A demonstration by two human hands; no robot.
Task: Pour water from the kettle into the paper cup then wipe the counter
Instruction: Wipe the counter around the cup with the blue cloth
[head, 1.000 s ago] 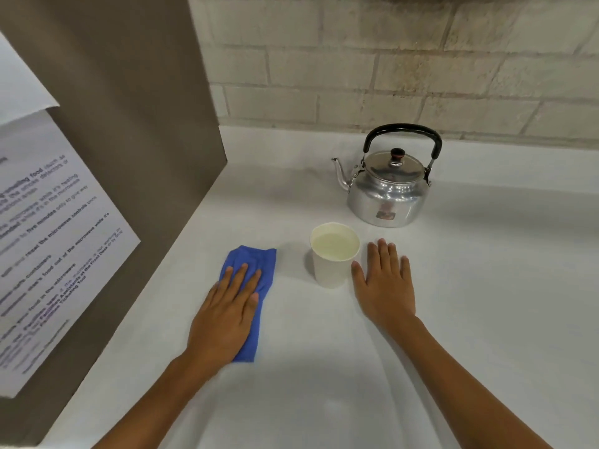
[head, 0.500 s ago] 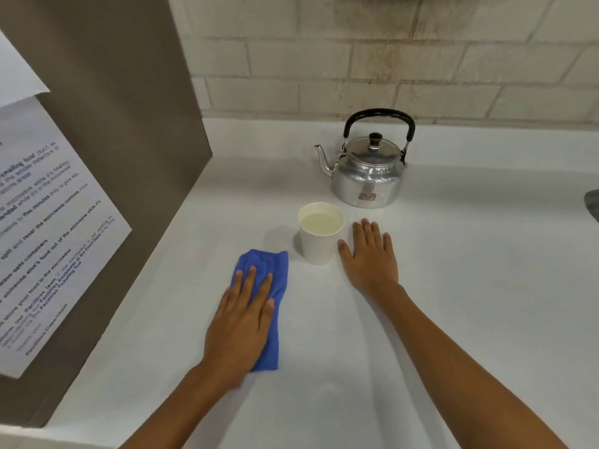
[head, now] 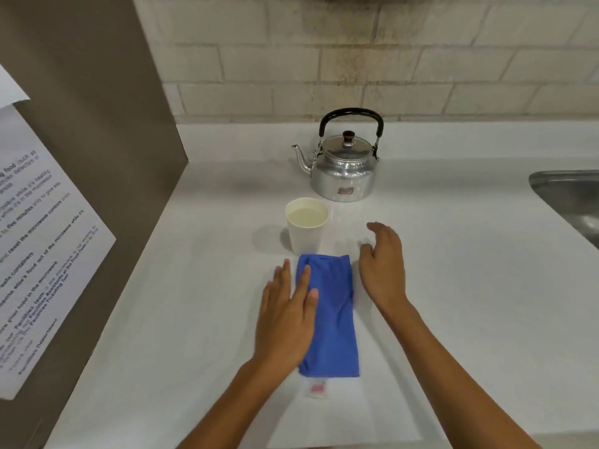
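Observation:
A blue cloth lies flat and lengthwise on the white counter, its far end just in front of the paper cup, which holds water. My left hand rests flat with spread fingers, partly on the cloth's left edge. To the right of the cloth, my right hand hovers with fingers loosely curved and nothing in it. Behind the cup, near the wall, the silver kettle stands upright with its black handle raised and its spout pointing left.
A brown panel with a printed paper notice walls off the left side. A steel sink is set into the counter at the far right. A small white tag sticks out from the cloth's near end. Brick wall behind.
The cloth has slid right, from left of the cup to in front of it, and now lies longer. My left hand shifted to its left edge. My right hand lifted off the counter.

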